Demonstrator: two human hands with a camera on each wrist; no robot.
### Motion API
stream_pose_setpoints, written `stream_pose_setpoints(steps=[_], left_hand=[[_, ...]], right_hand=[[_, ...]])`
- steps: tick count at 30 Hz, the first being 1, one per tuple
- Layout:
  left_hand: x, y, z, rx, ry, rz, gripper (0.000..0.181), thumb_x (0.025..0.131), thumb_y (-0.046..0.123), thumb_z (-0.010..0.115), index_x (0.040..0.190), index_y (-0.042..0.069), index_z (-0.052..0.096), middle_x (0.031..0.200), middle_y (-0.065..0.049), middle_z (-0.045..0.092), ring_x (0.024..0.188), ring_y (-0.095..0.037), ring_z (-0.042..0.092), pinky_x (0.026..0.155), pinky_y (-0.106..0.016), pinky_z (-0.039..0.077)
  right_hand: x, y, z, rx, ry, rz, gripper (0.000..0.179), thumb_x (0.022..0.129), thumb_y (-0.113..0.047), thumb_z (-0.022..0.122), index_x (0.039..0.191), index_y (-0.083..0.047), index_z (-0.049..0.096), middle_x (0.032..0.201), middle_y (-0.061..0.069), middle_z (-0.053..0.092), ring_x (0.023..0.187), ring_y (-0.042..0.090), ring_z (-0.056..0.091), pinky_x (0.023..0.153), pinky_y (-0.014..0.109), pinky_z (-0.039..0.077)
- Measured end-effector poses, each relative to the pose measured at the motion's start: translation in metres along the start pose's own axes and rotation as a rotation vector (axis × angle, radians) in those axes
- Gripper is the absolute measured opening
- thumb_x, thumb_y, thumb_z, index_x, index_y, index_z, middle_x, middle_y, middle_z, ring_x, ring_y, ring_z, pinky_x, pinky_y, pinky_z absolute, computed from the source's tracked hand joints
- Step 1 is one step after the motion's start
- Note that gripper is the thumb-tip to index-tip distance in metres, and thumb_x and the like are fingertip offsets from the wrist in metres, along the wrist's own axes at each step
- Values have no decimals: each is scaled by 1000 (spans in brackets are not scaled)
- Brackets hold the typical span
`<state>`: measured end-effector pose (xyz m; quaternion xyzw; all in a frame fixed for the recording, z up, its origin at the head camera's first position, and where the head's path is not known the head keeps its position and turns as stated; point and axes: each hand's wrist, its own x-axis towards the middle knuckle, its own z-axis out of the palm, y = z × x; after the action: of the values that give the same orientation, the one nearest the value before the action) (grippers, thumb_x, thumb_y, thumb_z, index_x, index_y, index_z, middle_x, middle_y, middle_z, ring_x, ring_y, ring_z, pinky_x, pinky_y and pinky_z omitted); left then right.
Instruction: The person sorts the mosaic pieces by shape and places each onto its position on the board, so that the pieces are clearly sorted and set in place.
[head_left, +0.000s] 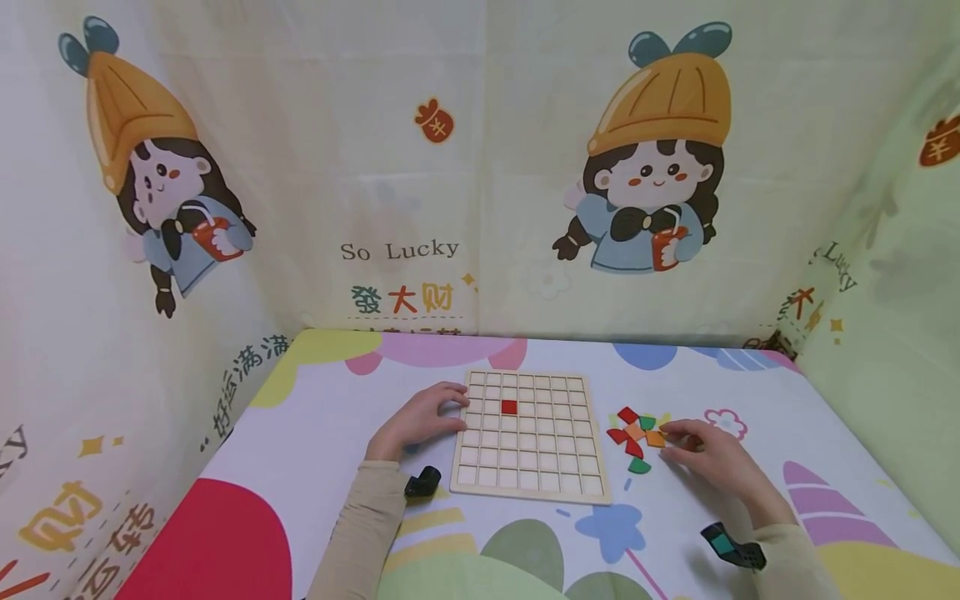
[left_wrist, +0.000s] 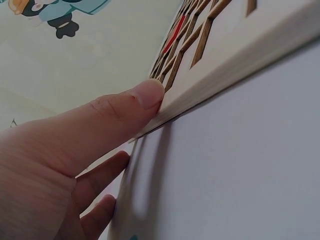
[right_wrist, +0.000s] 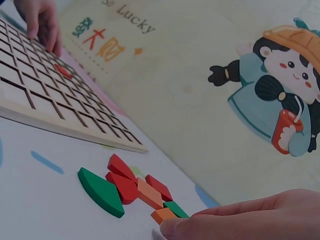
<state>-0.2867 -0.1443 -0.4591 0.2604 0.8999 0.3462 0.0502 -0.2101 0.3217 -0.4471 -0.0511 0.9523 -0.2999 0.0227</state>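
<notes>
A wooden grid board lies on the table with a red square tile in one of its cells. At its left edge rests my left hand; the thumb touches the rim in the left wrist view, and the other fingers are spread beside the board. Right of the board is a loose cluster of flat pieces, among them a green quarter-round, red pieces and an orange piece. My right hand pinches another orange piece at the cluster's right side, thumb overlapping it.
The table is covered by a printed cloth with coloured shapes. Patterned curtains with cartoon figures hang behind and on both sides. A dark wrist-worn device is at the left wrist, another at the right.
</notes>
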Motion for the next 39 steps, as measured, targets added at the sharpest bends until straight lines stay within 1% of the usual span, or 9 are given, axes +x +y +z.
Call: stream_pose_setpoints(steps=[6, 13, 18, 21, 27, 33, 37, 39], left_hand=[[0, -1, 0, -14, 4, 5, 33, 85, 18, 77, 114, 7, 69, 139, -5, 54, 133, -25, 45, 111, -42, 36], [1, -2, 0, -17, 6, -2, 32, 84, 19, 78, 113, 8, 70, 138, -4, 54, 132, -24, 46, 111, -41, 36], [0, -1, 0, -20, 1, -11, 33, 84, 20, 78, 114, 8, 70, 138, -4, 54, 133, -24, 45, 111, -41, 36], [0, -1, 0, -14, -1, -8, 33, 84, 20, 77, 114, 8, 69, 138, -4, 54, 133, -24, 45, 111, -41, 36], [1, -1, -1, -17, -1, -5, 33, 84, 19, 77, 114, 8, 69, 138, -4, 54, 133, -24, 45, 111, -40, 35], [0, 0, -1, -26, -4, -7, 33, 84, 20, 77, 114, 8, 69, 138, -5, 54, 133, -25, 45, 111, -42, 36], [0, 0, -2, -27, -7, -10, 33, 85, 20, 77, 115, 8, 69, 139, -5, 53, 133, -24, 45, 111, -41, 36], [0, 0, -2, -26, -7, -7, 33, 85, 20, 77, 115, 8, 69, 139, -5, 53, 133, -25, 45, 111, -41, 36]], right_hand=[[0, -4, 1, -35, 19, -21, 44, 84, -26, 77, 119, -1, 66, 100, 7, 64, 85, 22, 51, 68, 32, 46], [-1, -4, 3, -45, 29, -40, 31, 85, -20, 77, 111, -5, 69, 100, 5, 65, 85, 21, 51, 70, 33, 46], [-2, 0, 0, -55, 11, -42, 29, 85, -19, 76, 110, -5, 70, 99, 5, 65, 84, 21, 51, 70, 34, 47], [-2, 2, -2, -63, 14, -45, 29, 85, -18, 77, 110, -4, 70, 99, 5, 65, 83, 20, 51, 68, 31, 47], [-3, -1, 1, -42, 29, -96, 32, 83, -19, 79, 112, -6, 72, 99, 5, 64, 81, 18, 49, 63, 23, 45], [-3, -3, 2, -52, 31, -98, 25, 83, -15, 77, 108, -9, 73, 98, 3, 63, 82, 18, 49, 64, 23, 46], [-3, -2, 2, -65, 46, -100, 26, 85, -13, 76, 110, -6, 72, 98, 4, 62, 82, 18, 49, 64, 24, 46], [-3, -2, 2, -67, 51, -99, 29, 85, -14, 76, 112, -5, 71, 97, 4, 62, 82, 18, 49, 64, 24, 45]])
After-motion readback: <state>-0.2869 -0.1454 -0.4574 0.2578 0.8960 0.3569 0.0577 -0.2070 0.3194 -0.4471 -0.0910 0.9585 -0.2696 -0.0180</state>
